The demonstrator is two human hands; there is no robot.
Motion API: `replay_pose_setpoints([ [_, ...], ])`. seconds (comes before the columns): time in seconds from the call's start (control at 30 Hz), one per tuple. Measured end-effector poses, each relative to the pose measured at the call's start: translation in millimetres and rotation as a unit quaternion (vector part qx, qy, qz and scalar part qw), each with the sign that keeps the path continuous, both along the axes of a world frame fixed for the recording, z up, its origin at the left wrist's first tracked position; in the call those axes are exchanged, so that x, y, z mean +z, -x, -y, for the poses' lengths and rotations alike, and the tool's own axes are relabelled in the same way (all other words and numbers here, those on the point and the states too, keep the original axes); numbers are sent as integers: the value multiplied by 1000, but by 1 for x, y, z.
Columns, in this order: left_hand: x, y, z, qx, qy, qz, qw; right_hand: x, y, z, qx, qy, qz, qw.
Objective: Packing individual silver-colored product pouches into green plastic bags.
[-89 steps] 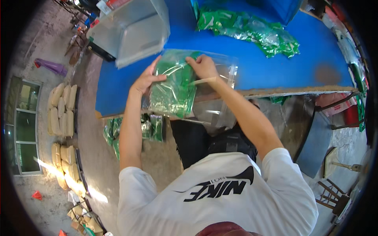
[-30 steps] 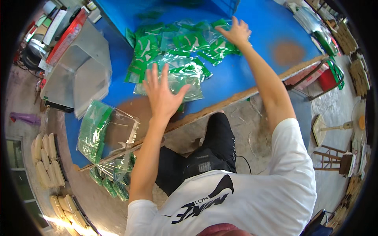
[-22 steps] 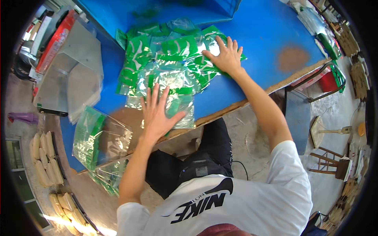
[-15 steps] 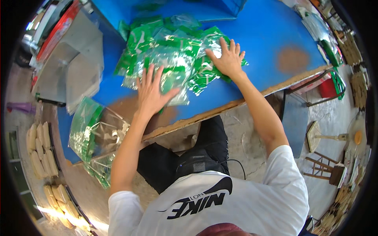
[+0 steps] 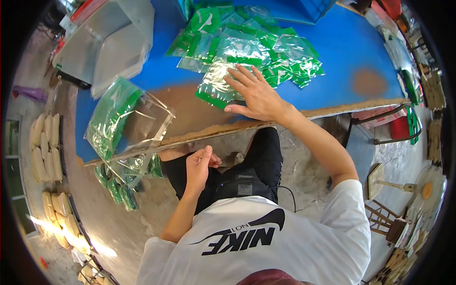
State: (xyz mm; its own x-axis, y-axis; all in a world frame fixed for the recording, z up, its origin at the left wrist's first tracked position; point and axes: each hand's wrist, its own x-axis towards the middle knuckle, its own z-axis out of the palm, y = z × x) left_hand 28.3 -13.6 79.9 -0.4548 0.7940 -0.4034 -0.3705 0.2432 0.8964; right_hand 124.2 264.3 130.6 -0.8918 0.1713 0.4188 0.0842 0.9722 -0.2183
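Observation:
A loose heap of clear plastic bags with green printed bands (image 5: 251,40) lies on a blue tabletop (image 5: 332,83). My right hand (image 5: 261,99) rests palm down on the near edge of this heap, fingers stretched out, touching a clear and green bag (image 5: 213,80) that juts toward me. My left hand (image 5: 197,170) is off the table, above my lap, with its fingers curled in and the thumb pressed over them. Whatever those fingers may hold is hidden. Nearest to it on the table's left end lies a large clear plastic bag (image 5: 111,123) with green packets inside.
A blue bin (image 5: 299,10) stands behind the heap, and a translucent box (image 5: 90,45) at the far left. The table's worn front edge (image 5: 218,127) runs before my knees. Green packets (image 5: 121,194) lie below the left end. A wooden stool (image 5: 396,230) is at right.
My left hand has drawn back from the heap to above my lap and its fingers have curled. The right hand has moved left and nearer, onto the bag at the heap's near edge.

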Motion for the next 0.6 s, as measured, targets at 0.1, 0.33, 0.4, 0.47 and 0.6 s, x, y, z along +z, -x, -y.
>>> replay_pose_setpoints([
  [0.1, -6, -10, 2, 72, 29, 63, 995, -4, 8, 32, -15, -53, 73, 996],
  [0.33, -12, -16, -13, 129, -125, 47, 983, -13, 33, 88, 80, 71, -10, 994],
  [0.4, -4, -23, -22, 168, -144, 85, 971, -16, 31, 103, 72, 104, 3, 992],
  [0.47, -10, -27, -26, 255, -154, 132, 945, -14, 28, 123, 91, 215, -10, 972],
  [0.6, -3, -11, -23, 287, -57, 41, 955, -11, 6, 122, -25, 216, -67, 974],
])
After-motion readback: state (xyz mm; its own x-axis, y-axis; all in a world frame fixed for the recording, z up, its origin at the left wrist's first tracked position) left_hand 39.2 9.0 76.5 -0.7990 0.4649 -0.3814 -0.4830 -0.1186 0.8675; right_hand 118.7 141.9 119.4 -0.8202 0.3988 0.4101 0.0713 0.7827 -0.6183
